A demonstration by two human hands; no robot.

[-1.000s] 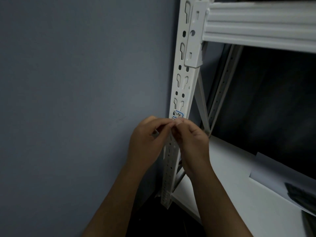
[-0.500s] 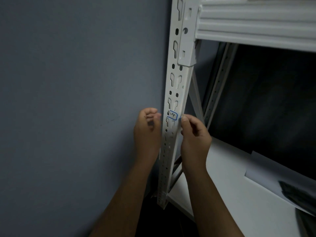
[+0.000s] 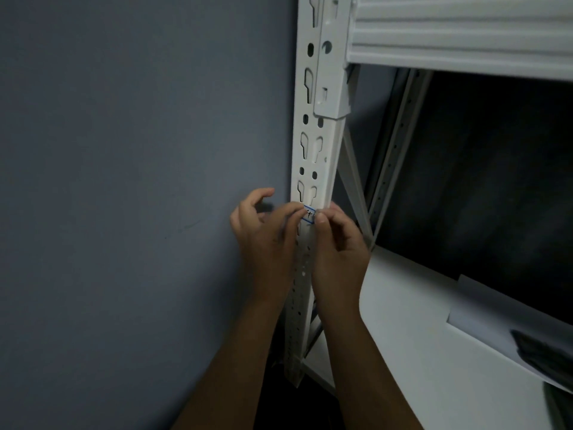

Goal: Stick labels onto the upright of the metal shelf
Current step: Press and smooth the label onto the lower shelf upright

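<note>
Both hands at the label [image 3: 309, 214], on the front face of the upright [image 3: 313, 156].

Left hand [image 3: 266, 234]: thumb laid across onto the left edge of the label, pressing it to the metal. Other fingers loosely curled off to the left of the post, holding nothing; motion blur there, can't resolve more. Reads as a relaxed, open grip with only the thumb on the job.

Right hand [image 3: 339, 246]: thumb tip at the label's right edge, fingers curled round the right side of the upright behind it. Whether it's pinching the label edge or just pressing it flat, can't tell. Grip is closed around the post at least.

Label: small, white, blue border, dark handwriting, mostly covered by the two thumbs. Sits just below a pair of keyhole slots, above the run of small round holes lower down the post.

Upright: white, slotted, leaning slightly in the wide-angle view, foot at the floor near the forearms. Beam [image 3: 459, 29] hooks into it at top right via a bracket. Diagonal brace and rear post behind, to the right.

Lower shelf board [image 3: 412, 336] white, with a sheet of paper [image 3: 483, 308] lying on it at right and something dark on top of the paper at frame edge, unidentifiable. Grey-blue wall [image 3: 139, 181] to the left.
</note>
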